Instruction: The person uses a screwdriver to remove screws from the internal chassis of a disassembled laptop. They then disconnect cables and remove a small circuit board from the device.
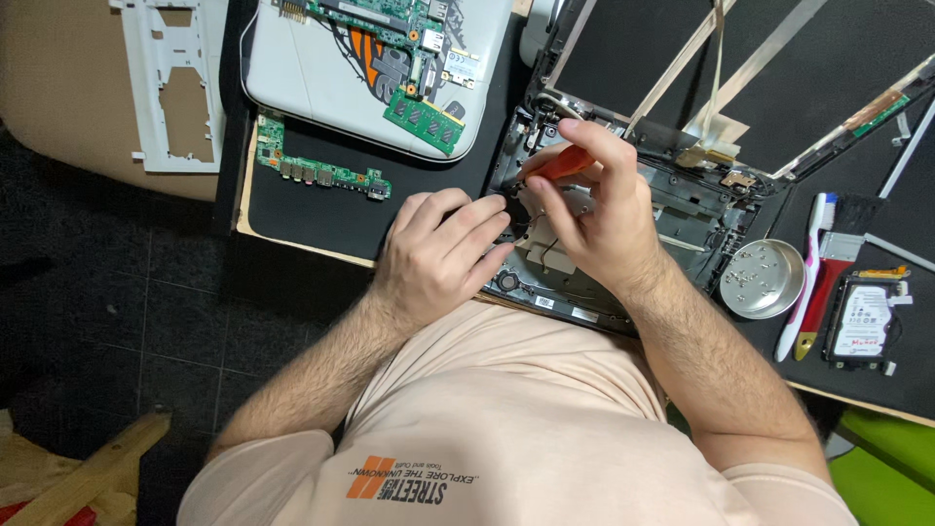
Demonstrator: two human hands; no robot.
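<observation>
The right hand (589, 200) grips an orange screwdriver (562, 164), its tip down in the opened laptop base (682, 209) on the table (321, 209). The left hand (443, 248) rests curled on the base's near edge, holding nothing visible. A metal dish (765, 280) of screws sits just right.

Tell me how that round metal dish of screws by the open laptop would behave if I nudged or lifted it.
The round metal dish looks thin and shallow, so probably light and quick to slide on the black mat. The small screws lie loose inside, so a tilt would likely spill them. Its low, flat shape should resist tipping when pushed.
</observation>
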